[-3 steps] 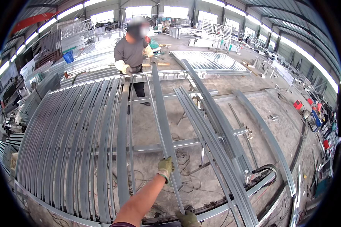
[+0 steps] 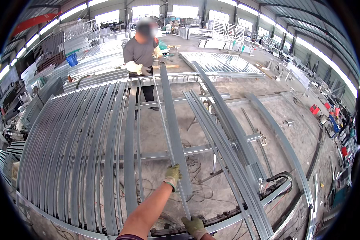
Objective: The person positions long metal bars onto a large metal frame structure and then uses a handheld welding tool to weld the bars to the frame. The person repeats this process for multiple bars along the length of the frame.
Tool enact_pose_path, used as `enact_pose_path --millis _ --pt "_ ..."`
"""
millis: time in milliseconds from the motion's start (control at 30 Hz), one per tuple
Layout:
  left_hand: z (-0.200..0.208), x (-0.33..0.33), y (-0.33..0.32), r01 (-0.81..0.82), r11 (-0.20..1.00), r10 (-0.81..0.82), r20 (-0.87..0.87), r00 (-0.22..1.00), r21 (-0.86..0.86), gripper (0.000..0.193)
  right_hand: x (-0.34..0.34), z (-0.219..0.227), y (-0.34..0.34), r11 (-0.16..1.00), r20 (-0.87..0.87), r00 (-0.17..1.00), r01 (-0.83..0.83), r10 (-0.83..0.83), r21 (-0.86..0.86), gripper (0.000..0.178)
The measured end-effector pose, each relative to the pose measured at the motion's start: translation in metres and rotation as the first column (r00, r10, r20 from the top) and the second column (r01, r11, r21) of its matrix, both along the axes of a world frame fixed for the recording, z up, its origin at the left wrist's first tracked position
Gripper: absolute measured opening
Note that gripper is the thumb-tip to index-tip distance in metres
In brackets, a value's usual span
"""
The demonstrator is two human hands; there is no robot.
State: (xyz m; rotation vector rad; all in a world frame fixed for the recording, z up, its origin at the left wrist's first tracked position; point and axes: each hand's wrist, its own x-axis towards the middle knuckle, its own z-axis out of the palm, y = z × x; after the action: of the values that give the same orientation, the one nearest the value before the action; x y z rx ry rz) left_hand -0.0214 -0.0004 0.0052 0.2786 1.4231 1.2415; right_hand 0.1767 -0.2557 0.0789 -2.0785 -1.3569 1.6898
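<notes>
A thin metal bar (image 2: 164,117) runs away from me, just left of a wide grey metal profile (image 2: 173,120). My left hand (image 2: 172,176), in a greenish work glove, is closed around this bar partway along its near half. At the bar's near end my right hand (image 2: 195,227), also gloved, closes on the tip beside the near frame rail (image 2: 224,225). To the left, many slats (image 2: 108,160) lie side by side across the frame. Another narrow bar (image 2: 139,160) lies between them and my left hand.
Across the frame stands a co-worker (image 2: 138,52) in a dark shirt and pale gloves. Stacked long profiles (image 2: 228,160) lie to my right, with a single profile (image 2: 282,140) beyond. Cables (image 2: 194,170) coil on the floor below. A blue bucket (image 2: 72,60) stands far left.
Both my hands have shifted slightly left, and the near end of the thin bar has moved left with them, away from the wide profile. The co-worker has leaned a little to the right.
</notes>
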Motion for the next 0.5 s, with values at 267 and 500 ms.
enact_pose_path --millis 267,500 --pt "-0.013 -0.004 -0.077 0.106 0.986 -0.108 -0.01 0.994 -0.126 0.028 -0.027 -0.02 -0.005 0.983 0.27 0.952 -0.17 0.144 0.075 0.064" --pt "-0.011 0.008 -0.1 0.137 0.981 -0.168 -0.248 0.954 -0.137 0.033 -0.032 -0.081 -0.003 0.941 0.075 0.948 -0.317 0.309 0.121 0.053"
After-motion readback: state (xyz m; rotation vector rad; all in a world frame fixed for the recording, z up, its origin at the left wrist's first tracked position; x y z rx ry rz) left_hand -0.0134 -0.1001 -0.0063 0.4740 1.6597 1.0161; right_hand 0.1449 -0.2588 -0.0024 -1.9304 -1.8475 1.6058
